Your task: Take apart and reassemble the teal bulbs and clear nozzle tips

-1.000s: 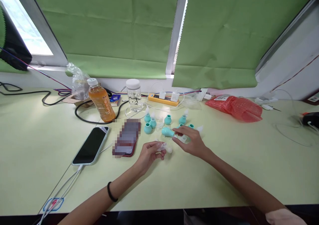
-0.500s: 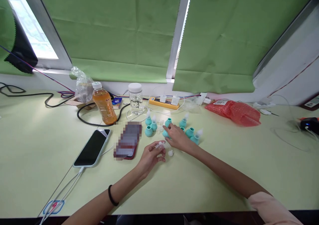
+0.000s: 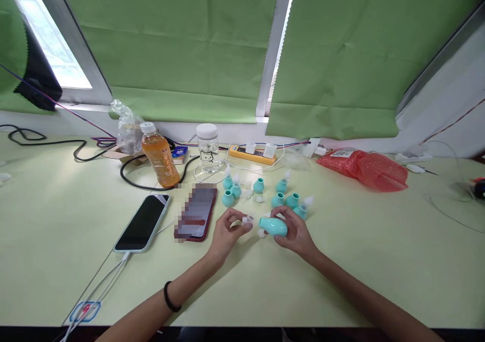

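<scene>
Both hands now meet above the worktop (image 3: 341, 261): the right hand (image 3: 293, 231), which half a second ago reached among the teal bulbs (image 3: 278, 199), has closed on one teal bulb (image 3: 273, 226), its neck facing the clear tip (image 3: 248, 220) pinched in the left hand (image 3: 223, 231).

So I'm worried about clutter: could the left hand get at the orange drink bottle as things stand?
Probably yes. The left hand holds a small clear tip, so its grip is taken, but only the two phones lie flat between it and the orange drink bottle.
</scene>
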Available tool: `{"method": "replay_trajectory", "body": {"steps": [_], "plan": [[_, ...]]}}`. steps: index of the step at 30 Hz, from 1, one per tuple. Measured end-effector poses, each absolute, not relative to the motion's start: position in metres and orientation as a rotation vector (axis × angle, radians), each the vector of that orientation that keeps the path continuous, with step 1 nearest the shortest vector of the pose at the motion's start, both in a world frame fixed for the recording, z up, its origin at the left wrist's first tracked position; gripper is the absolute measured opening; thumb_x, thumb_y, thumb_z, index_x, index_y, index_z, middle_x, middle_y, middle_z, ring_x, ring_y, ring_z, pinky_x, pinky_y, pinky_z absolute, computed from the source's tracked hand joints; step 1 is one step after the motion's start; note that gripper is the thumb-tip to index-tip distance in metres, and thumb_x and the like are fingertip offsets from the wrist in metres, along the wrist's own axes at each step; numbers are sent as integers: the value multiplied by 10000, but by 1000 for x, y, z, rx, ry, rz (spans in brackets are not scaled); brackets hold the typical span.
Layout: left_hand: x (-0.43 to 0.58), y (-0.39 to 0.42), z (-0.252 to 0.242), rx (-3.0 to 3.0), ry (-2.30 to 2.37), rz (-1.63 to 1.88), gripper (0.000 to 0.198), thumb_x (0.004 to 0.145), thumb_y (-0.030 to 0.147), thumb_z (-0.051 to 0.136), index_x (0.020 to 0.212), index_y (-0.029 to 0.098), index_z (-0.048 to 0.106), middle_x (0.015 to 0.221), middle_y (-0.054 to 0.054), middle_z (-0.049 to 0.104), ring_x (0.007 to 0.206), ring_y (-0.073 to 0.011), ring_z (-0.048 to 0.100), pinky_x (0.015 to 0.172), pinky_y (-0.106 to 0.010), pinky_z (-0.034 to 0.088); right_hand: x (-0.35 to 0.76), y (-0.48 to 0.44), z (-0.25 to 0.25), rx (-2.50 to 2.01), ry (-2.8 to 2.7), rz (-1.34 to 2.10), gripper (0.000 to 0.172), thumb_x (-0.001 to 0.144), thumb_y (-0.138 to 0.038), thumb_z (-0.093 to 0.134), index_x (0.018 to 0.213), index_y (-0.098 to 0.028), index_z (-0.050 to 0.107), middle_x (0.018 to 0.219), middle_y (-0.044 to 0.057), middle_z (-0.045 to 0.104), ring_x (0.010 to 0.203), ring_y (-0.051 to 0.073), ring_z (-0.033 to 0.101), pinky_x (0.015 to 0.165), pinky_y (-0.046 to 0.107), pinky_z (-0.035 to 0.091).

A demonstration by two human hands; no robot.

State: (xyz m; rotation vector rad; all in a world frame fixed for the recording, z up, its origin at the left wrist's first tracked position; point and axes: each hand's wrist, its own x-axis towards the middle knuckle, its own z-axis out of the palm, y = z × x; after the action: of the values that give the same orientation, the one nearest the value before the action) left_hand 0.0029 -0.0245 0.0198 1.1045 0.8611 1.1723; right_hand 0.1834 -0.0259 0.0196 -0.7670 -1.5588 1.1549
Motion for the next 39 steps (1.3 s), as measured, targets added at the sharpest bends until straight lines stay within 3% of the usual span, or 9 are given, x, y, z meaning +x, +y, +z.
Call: {"method": "replay_trajectory", "body": {"steps": [4,11,17,20,23,28,32,36,39], "plan": [[3,-24,25,1131,850,1118,365,728,290,542,1062,178,444,867,-68,620,884,-178,537,790,-290,373,182,-33,18,-768,-1504,1272,290,637,-260,612,819,-209,392,924,37,388,690,138,533,630,314,480],[6,-25,19,1005,746,1097,181,743,312,522,810,169,433,830,-73,644,790,-173,581,695,-296,437,177,-42,12,-826,-1499,1290,274,665,-237,567,814,-220,337,977,55,410,652,124,525,527,287,476],[8,-27,16,947,730,1118,227,703,308,570,671,154,406,775,-53,644,760,-164,591,706,-320,465,171,-44,13,-942,-1663,979,292,608,-127,556,816,-209,368,882,32,452,779,144,480,638,252,431],[7,-27,18,960,783,1095,233,657,300,617,751,152,464,711,-36,648,674,-152,596,701,-329,471,170,-44,13,-997,-1708,876,268,612,-130,545,822,-203,395,850,22,464,773,144,488,651,252,424],[5,-26,21,1049,847,1003,372,617,300,648,916,122,518,676,-56,648,628,-162,592,682,-328,467,171,-44,11,-1033,-1742,748,240,621,-148,542,820,-203,419,810,16,486,746,148,504,654,261,427],[5,-23,20,1218,835,946,280,624,310,635,795,96,574,588,-48,606,514,-118,527,528,-247,424,177,-41,5,-1023,-1879,442,224,649,-155,534,834,-225,429,752,19,519,696,160,520,636,293,438],[6,-23,16,1262,829,915,246,646,302,619,769,95,566,588,-45,585,515,-106,503,509,-230,396,181,-40,-3,-975,-2040,237,226,686,-117,477,874,-236,437,787,45,528,755,179,530,630,305,448],[6,-25,15,1257,770,899,239,652,285,615,801,106,562,634,-50,588,568,-120,523,556,-242,408,180,-41,-3,-1008,-2003,240,240,650,-99,487,853,-224,454,758,35,535,714,169,534,604,285,445],[5,-27,17,1324,771,917,220,655,267,612,814,124,564,689,-48,585,643,-138,536,615,-254,415,176,-42,4,-1098,-1911,438,247,597,-106,524,813,-215,474,718,9,553,646,150,534,590,267,438]]}}
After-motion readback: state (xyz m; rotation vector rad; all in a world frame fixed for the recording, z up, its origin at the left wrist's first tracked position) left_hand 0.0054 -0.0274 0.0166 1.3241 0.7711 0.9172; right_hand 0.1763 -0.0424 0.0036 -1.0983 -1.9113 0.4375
